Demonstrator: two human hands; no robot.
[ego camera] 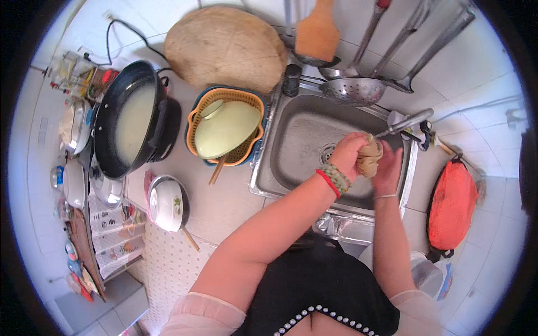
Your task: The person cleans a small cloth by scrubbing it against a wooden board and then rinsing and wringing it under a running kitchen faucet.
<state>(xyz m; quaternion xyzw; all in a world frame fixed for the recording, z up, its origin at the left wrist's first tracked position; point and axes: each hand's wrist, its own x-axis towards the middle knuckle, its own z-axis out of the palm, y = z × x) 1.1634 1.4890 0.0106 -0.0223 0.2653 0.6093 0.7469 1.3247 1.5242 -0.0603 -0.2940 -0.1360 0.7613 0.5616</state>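
Note:
Over the stainless steel sink [290, 130], my left hand [348, 153] grips a bunched tan cloth [370, 158]. Green beads and a red band circle that wrist. My right hand [387, 168], slightly blurred, is just right of the cloth with its fingers spread; whether it touches the cloth is hard to tell. A metal faucet [412, 120] points down toward both hands from the sink's right rim. Left of the cloth, the drain strainer [327, 154] shows partly behind my left hand.
A strainer ladle [354, 90] and other utensils hang behind the sink. Left of it stand an orange basket [193, 130] holding a pale green lidded-looking dish [229, 130], a black wok [110, 143] with cloudy liquid, and a white bowl [167, 203]. A round wooden board [227, 46] leans behind. A red bag [454, 206] lies right.

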